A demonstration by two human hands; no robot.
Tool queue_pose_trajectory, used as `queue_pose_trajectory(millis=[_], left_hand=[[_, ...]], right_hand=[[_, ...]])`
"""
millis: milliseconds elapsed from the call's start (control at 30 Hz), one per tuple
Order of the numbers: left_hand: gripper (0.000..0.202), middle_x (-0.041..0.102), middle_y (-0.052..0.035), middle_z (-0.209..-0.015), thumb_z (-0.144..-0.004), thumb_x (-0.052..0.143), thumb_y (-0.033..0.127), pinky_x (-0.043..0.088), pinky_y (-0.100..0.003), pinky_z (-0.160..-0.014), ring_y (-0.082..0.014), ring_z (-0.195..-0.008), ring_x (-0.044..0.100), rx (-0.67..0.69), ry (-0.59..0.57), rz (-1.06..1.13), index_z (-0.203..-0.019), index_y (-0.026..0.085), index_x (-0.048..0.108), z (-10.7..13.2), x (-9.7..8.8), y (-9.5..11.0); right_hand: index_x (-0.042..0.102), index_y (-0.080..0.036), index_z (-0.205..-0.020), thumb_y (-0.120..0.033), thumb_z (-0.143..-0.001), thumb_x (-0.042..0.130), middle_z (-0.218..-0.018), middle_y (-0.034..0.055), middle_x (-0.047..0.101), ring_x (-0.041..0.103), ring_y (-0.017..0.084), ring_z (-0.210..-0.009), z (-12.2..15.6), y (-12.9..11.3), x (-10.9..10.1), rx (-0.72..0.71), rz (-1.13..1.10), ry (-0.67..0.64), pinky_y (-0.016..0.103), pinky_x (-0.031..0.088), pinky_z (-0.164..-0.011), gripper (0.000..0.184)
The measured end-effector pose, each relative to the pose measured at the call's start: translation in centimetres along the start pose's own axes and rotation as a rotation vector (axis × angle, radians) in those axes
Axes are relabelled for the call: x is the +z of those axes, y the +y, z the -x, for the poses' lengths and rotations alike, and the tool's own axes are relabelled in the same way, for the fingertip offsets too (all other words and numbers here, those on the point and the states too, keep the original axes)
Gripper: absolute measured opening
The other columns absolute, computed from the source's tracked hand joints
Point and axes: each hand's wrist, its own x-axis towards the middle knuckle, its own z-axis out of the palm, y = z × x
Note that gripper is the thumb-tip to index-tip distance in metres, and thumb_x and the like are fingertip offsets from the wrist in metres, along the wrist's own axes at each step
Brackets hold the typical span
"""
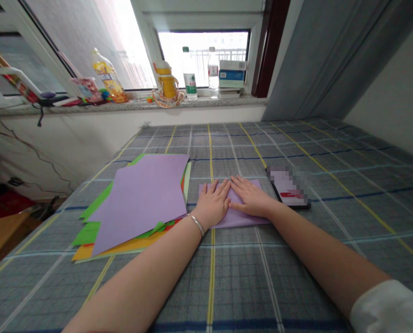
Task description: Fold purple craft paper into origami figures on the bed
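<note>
Grey plaid cloth (241,277) carries a fanned paper stack (144,199); to its right, a smaller purple paper (239,222) lies directly beneath the left grip (213,203) and right grip (250,198), both released, palms down, fingers outstretched.

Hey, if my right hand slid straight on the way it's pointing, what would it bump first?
Most likely your left hand: your right hand points forward and leftward, and the two lie side by side, perhaps touching.

The left hand (213,202) and right hand (249,198) are partly hiding the purple paper (241,221) beneath, and the phone (285,185) is partly blurring into blocks.
</note>
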Motion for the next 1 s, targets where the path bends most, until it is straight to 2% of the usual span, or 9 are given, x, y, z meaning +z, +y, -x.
queue_pose_trajectory(millis=[133, 300, 467, 567, 833, 1000], left_hand=[[0.054, 0.029, -0.0077, -0.155, -0.099, 0.028, 0.034, 0.024, -0.062, -0.111, -0.0312, -0.143, 0.022, 0.048, 0.027, 0.01, -0.149, 0.014, 0.027, 0.2, -0.1, 0.0], [0.054, 0.027, -0.0096, -0.155, -0.1, 0.024, 0.038, 0.021, -0.06, -0.112, -0.0298, -0.144, 0.022, 0.165, 0.003, 0.023, -0.149, 0.015, 0.026, 0.8, -0.6, -0.5], [0.072, 0.018, -0.0102, -0.158, -0.093, 0.033, 0.063, 0.014, -0.063, -0.112, -0.033, -0.144, 0.018, 0.286, -0.063, 0.02, -0.151, 0.022, 0.02, 1.6, -1.1, -1.0], [0.081, 0.015, -0.0084, -0.159, -0.087, 0.039, 0.07, 0.012, -0.061, -0.112, -0.0342, -0.145, 0.015, 0.297, -0.082, 0.018, -0.151, 0.025, 0.019, 1.9, -1.2, -1.2], [0.086, 0.019, -0.0101, -0.158, -0.083, 0.046, 0.071, 0.014, -0.054, -0.115, -0.0325, -0.145, 0.015, 0.316, -0.118, 0.026, -0.151, 0.025, 0.022, 2.9, -1.4, -1.7], [0.068, 0.022, -0.009, -0.157, -0.092, 0.041, 0.061, 0.017, -0.052, -0.115, -0.029, -0.145, 0.019, 0.327, -0.09, 0.014, -0.149, 0.027, 0.027, 4.1, -1.6, -1.6]], right_hand=[[0.028, -0.005, -0.149, -0.073, -0.079, 0.045, -0.156, 0.0187, 0.021, 0.013, 0.03, -0.146, 0.1, 0.1, 0.2, -0.013, 0.006, 0.027, 0.046, 0.015, -0.118, 0.099], [0.025, -0.004, -0.149, -0.075, -0.07, 0.055, -0.156, 0.0199, 0.02, 0.012, 0.031, -0.146, 0.4, 0.2, 0.4, -0.021, 0.012, 0.034, 0.045, 0.016, -0.118, 0.111], [0.019, -0.01, -0.152, -0.075, -0.069, 0.057, -0.158, 0.0178, 0.015, 0.01, 0.03, -0.146, 1.4, 0.6, 0.4, -0.052, -0.013, 0.015, 0.048, 0.016, -0.117, 0.112], [0.019, -0.014, -0.152, -0.074, -0.068, 0.06, -0.158, 0.0158, 0.015, 0.009, 0.03, -0.146, 2.2, 0.7, 0.1, -0.044, -0.016, -0.01, 0.048, 0.016, -0.117, 0.111], [0.023, -0.016, -0.152, -0.07, -0.068, 0.063, -0.158, 0.0154, 0.013, 0.009, 0.029, -0.146, 4.1, 0.4, -0.6, -0.039, 0.001, -0.045, 0.047, 0.016, -0.117, 0.108], [0.024, -0.018, -0.151, -0.068, -0.074, 0.06, -0.158, 0.0144, 0.015, 0.012, 0.028, -0.146, 5.0, 0.6, -0.2, -0.042, 0.011, -0.014, 0.047, 0.017, -0.117, 0.099]])
